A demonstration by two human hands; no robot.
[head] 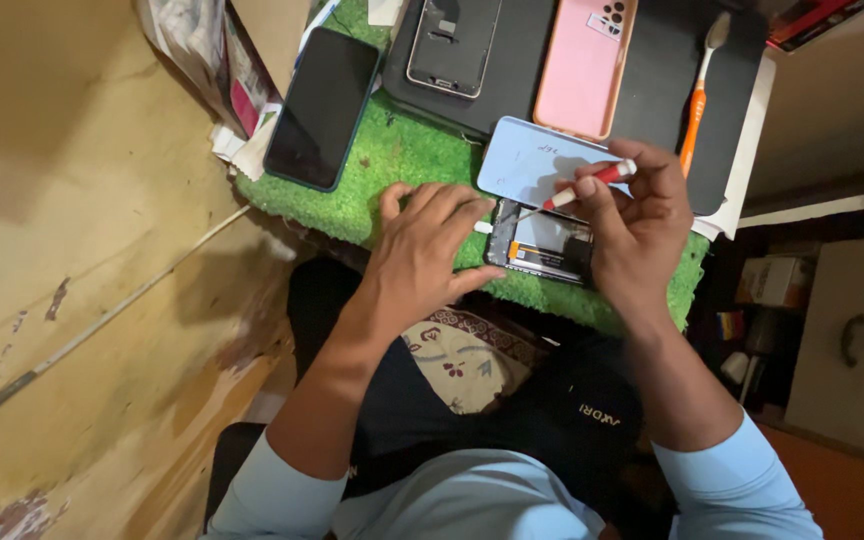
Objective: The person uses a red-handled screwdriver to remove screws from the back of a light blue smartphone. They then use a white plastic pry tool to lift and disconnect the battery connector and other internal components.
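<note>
The opened phone, its back cover off and its dark insides and an orange strip showing, lies on the green turf mat at the centre of the frame, just above the person's lap. The left hand lies flat over the mat with fingers spread, its thumb and fingertips pressing against the phone's left end to steady it. The right hand is closed around a small red-handled screwdriver, pinched between thumb and forefinger, with the thin metal shaft slanting down-left to the phone's upper left corner; whether the tip sits in a screw is too small to tell. The two hands are close together, either side of the phone.

Just above the phone rests a pale blue back cover, partly under the right hand. In the upper middle of the frame a black work mat carries a grey phone frame, a pink phone case lying back up, and an orange-handled toothbrush towards the upper right. A dark-screened phone with a teal edge lies at the upper left of the turf. A worn wooden surface fills the left side.
</note>
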